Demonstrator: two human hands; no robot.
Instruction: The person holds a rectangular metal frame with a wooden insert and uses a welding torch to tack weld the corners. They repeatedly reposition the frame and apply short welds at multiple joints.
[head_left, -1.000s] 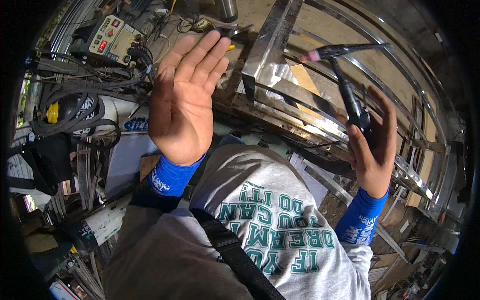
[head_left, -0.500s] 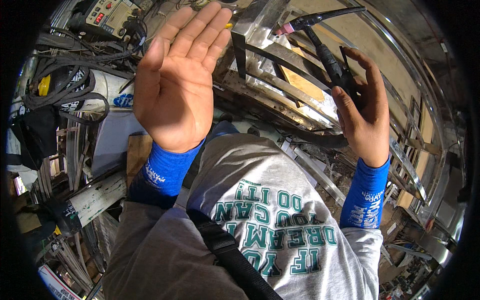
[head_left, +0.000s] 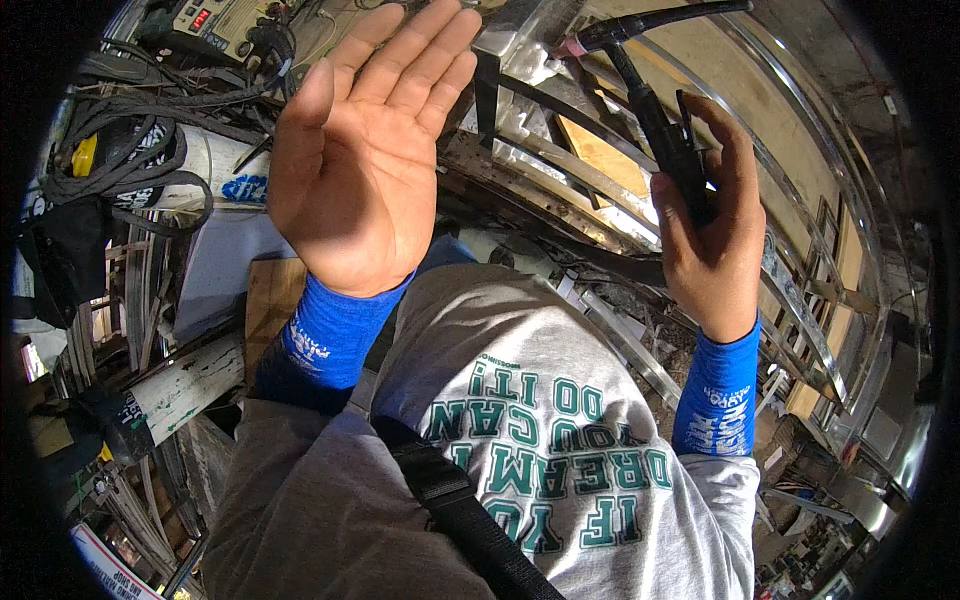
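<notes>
A black TIG welding torch (head_left: 655, 125) with a pink nozzle and a long back cap is gripped by its handle in my right hand (head_left: 715, 220). Its head tilts up and away, in front of a shiny metal frame (head_left: 570, 165) of several parallel bars. The fingers of that hand wrap the handle, and part of the grip is hidden behind them. My left hand (head_left: 365, 180) is raised with the palm showing, fingers stretched upward and thumb out to the side. It holds nothing and touches nothing.
A welding machine (head_left: 215, 25) with a red display stands at the far left. Coiled black cables (head_left: 125, 165) lie beside a white cylinder (head_left: 210, 180). A wooden board (head_left: 272, 310) is left of my leg. Metal strips (head_left: 630, 345) and scraps litter the floor.
Both hands have shifted slightly in view: my left hand a little up and right, my right hand with the torch slightly left. The grip looks the same.
</notes>
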